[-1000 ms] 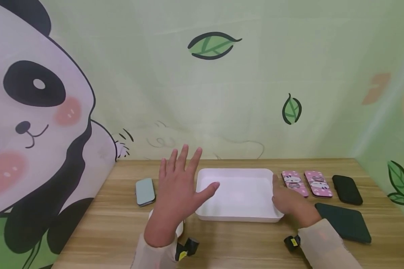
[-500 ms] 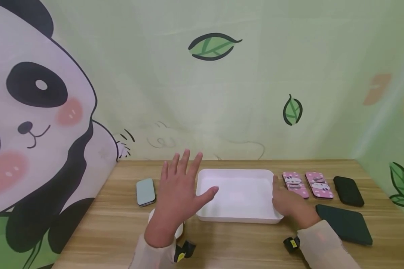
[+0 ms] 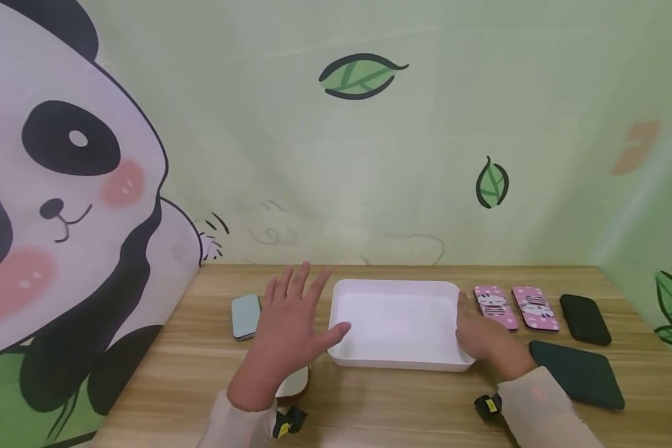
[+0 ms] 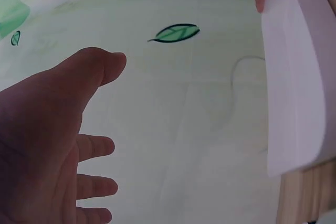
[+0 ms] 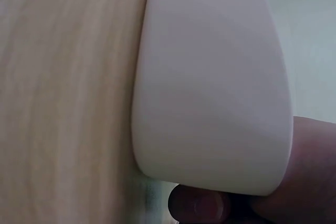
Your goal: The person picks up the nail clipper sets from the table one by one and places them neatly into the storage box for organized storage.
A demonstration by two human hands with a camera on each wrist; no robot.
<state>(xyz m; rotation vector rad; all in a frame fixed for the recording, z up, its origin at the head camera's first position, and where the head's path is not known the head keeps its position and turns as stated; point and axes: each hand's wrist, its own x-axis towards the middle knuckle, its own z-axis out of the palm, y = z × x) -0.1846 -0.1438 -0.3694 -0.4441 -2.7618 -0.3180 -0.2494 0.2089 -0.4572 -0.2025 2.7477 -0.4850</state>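
A shallow white tray [image 3: 400,323] lies on the wooden table. At its right end, my right hand [image 3: 481,339] grips the wall; the right wrist view shows a fingertip [image 5: 202,204] against the tray's outside and part of the hand behind the rim. Raised beside the tray's left end, my left hand [image 3: 288,330] has its fingers spread and holds nothing. Below the left palm a cream-coloured rounded case [image 3: 295,384] is partly hidden by the wrist. A pale blue case [image 3: 246,316] lies left of that hand.
Right of the tray are two pink patterned cases [image 3: 495,307] side by side, a black case [image 3: 585,319] and a dark green flat pouch [image 3: 577,374]. A printed panda backdrop [image 3: 269,155] rises behind the table [image 3: 381,404].
My left hand has dipped a little and drawn slightly back, uncovering more of the cream case. The right hand stays at the tray's end. The head view has shifted slightly.
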